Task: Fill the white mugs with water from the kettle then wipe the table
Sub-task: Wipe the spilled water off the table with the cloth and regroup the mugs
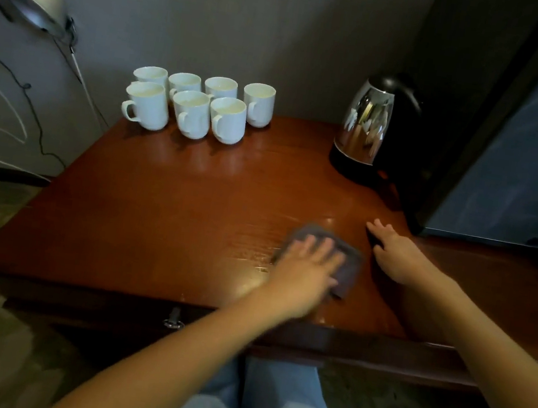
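Several white mugs [202,104] stand in two rows at the back left of the brown wooden table [156,208]. A chrome and black kettle [371,128] stands on its base at the back right. My left hand [306,271] lies flat, fingers spread, pressing on a grey cloth [348,267] near the table's front right. My right hand [395,252] rests open, palm down, on the wood just right of the cloth, holding nothing. Wet streaks shine on the table around the cloth.
A dark cabinet [512,134] rises at the right, close behind the kettle. A metal lamp [35,8] with cables hangs at the left wall. A drawer pull [174,320] sits on the table's front edge. My legs in blue jeans are below.
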Available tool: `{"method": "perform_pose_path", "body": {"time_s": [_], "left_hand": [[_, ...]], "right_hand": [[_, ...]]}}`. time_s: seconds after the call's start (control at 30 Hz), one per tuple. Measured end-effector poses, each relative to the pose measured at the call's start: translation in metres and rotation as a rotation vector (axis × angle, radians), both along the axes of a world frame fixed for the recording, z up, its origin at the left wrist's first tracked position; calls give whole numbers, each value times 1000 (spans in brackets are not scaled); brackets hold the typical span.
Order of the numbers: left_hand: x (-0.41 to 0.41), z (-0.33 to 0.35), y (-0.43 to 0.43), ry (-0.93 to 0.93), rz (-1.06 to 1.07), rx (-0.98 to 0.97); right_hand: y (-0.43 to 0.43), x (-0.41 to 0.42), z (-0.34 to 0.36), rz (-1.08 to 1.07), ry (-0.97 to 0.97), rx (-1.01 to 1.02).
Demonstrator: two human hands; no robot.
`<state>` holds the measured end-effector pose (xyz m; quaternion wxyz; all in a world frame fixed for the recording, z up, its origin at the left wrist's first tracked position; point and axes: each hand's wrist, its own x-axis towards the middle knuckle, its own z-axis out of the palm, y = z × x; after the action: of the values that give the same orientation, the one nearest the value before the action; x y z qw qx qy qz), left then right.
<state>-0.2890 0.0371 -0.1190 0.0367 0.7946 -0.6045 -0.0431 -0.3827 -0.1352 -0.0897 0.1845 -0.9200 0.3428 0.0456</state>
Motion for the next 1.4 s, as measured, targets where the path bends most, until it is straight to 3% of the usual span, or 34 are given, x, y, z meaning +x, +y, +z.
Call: {"method": "perform_pose_path", "body": {"time_s": [0.13, 0.23, 0.3, 0.37, 0.47, 0.57, 0.63, 0.77, 0.83, 0.9, 0.97, 1.07, 1.2, 1.3, 1.4], "left_hand": [[132, -21, 99, -114, 483, 23], [163, -12, 151, 40, 771, 26], [146, -13, 132, -51, 698, 25], [102, -16, 88, -110, 437, -2], [8, -10, 33, 18, 105, 29], [-24, 4, 38, 46, 13, 11], [14, -8, 71, 12, 139, -43], [129, -22, 195, -35, 590, -81], [168, -15, 253, 96, 859, -105], [180, -10, 272, 155, 987, -93], [168, -14, 243, 59, 966, -39], [109, -17, 151, -86, 670, -35], [13, -3, 52, 64, 171, 6], [32, 4, 53, 49, 166, 34], [130, -13, 110, -100, 437, -5]], "right_hand": [[-1, -4, 0, 6, -3, -3], [1, -3, -2, 8, -10, -16], [4, -1, -3, -1, -4, -33], [6, 1, -4, -18, 8, -52], [8, 5, -6, -45, 21, -81], [8, 6, -7, -43, 46, -111], [8, 5, -8, -43, 45, -118], [9, 6, -12, -39, 37, -145], [10, 8, -13, -41, 47, -149], [10, 8, -13, -45, 55, -151], [11, 8, -14, -40, 46, -158], [13, 8, -15, -38, 34, -154], [15, 9, -11, -51, 27, -129], [17, 9, -9, -58, 21, -140], [20, 7, -3, -20, -13, -139]]}}
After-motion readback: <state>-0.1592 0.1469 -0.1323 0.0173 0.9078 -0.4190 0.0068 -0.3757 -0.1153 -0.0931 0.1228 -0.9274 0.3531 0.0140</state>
